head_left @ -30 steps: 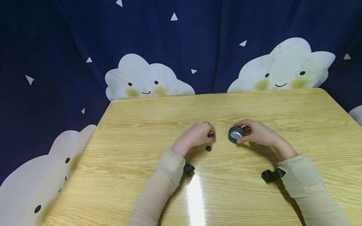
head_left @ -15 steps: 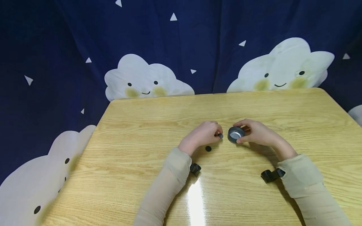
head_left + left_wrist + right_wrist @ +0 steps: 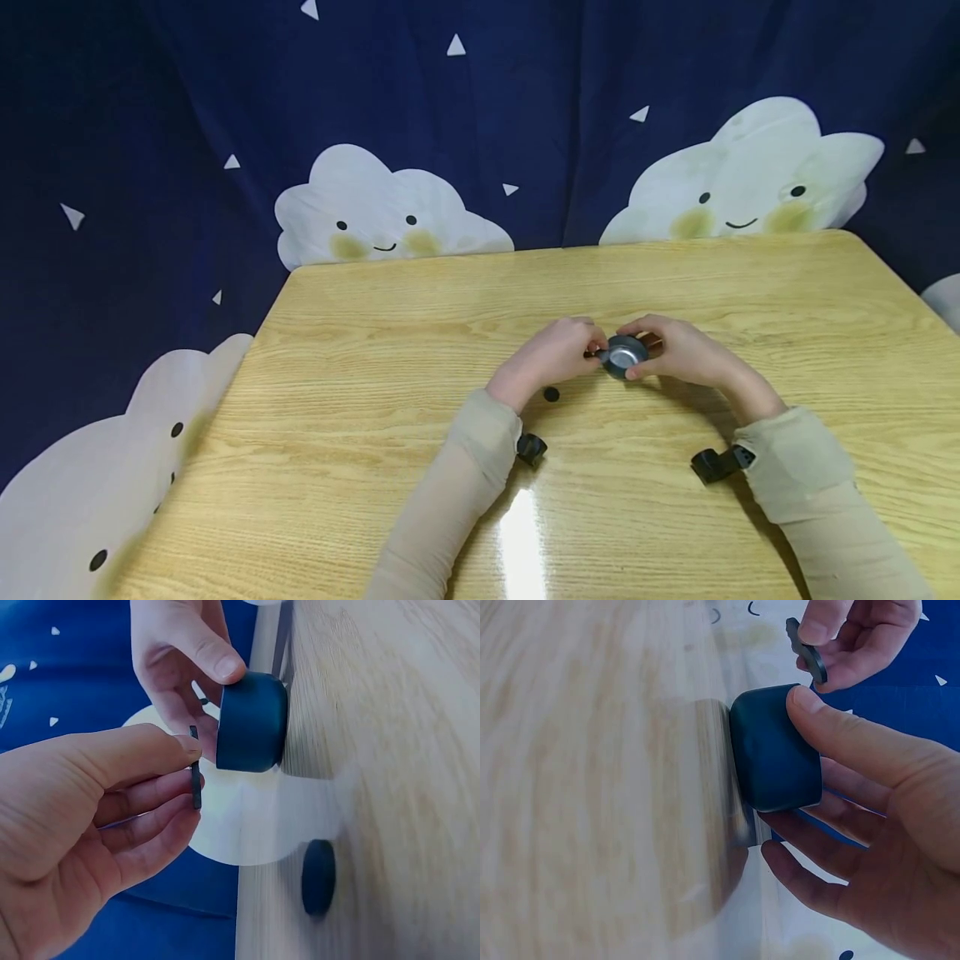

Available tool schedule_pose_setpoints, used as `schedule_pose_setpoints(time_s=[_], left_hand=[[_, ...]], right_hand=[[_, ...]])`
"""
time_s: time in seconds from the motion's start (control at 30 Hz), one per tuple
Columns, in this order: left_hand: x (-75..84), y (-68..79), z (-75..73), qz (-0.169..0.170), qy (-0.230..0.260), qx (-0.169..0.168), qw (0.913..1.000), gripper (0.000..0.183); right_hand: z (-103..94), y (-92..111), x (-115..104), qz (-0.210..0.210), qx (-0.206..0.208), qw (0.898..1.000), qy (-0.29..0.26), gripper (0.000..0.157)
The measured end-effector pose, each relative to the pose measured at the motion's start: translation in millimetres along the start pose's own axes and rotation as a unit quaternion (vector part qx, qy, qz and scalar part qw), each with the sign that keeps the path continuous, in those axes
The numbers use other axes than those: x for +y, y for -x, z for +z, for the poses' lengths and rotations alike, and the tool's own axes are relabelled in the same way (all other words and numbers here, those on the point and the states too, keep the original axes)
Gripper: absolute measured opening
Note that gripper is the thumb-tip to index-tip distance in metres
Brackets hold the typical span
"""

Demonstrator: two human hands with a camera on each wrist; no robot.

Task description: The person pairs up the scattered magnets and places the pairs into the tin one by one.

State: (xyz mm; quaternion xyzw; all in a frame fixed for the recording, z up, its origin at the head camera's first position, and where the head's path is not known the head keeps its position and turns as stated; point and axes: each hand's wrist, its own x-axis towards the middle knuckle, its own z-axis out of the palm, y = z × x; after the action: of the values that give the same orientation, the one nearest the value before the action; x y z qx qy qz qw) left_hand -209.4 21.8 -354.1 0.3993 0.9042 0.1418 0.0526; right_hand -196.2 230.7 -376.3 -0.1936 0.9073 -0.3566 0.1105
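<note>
A small dark, round metal cup (image 3: 611,368) with a silvery inside stands upright on the table. My right hand (image 3: 686,354) holds it from the right, thumb at the near rim and fingers round the far side, as the right wrist view also shows with the cup (image 3: 776,750). Between thumb and fingers my left hand (image 3: 555,354) pinches a thin dark disc (image 3: 196,780) by its edges, just above the cup's left rim. A second dark disc (image 3: 551,394) lies flat on the table, below the left wrist in the head view.
Both hands work over a light wood-grain table (image 3: 337,417). A dark blue curtain (image 3: 540,125) with white clouds and triangles hangs behind it. Small black wrist cameras sit under the left cuff (image 3: 532,451) and the right cuff (image 3: 712,467).
My left hand has moved to the right with the pinched disc, up to the cup's rim. My right hand, the cup and the disc on the table have stayed in place.
</note>
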Motion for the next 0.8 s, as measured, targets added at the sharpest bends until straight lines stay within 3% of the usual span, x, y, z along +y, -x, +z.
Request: schedule_pose_setpoints(time_s=[0.8], left_hand=[[9.2, -16.4, 2.1, 0.004, 0.021, 0.012, 0.9997, 0.025]], right_hand=[[0.5, 0, 0, 0.001, -0.011, 1.0, -0.019, 0.059]])
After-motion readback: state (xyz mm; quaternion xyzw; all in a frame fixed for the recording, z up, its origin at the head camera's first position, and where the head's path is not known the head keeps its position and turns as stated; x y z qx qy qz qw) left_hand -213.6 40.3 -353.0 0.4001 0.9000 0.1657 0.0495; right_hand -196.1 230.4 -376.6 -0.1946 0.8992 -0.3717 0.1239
